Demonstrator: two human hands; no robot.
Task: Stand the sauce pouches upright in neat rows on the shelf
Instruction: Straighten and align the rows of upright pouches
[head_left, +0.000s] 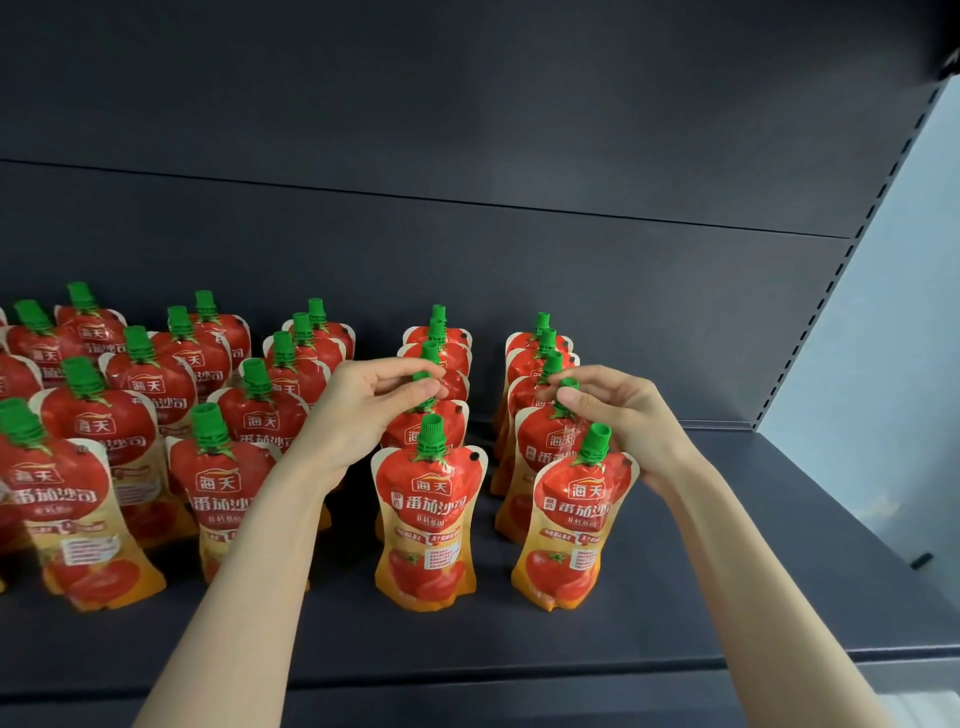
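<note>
Red and orange tomato sauce pouches with green caps stand upright in rows on the dark shelf (675, 597). My left hand (363, 410) pinches the green cap of the second pouch (415, 431) in the middle row, just behind the front pouch (428, 525). My right hand (618, 415) pinches the cap of the second pouch (545, 441) in the right row, behind that row's front pouch (571, 525), which leans a little to the left. Further pouches stand behind each of these rows.
Several more pouches (93, 467) crowd the shelf's left side in looser rows. The dark back panel (467, 130) rises behind. A pale wall (893, 312) and the perforated shelf upright (841, 260) bound the right side. Bare shelf lies at the front and right.
</note>
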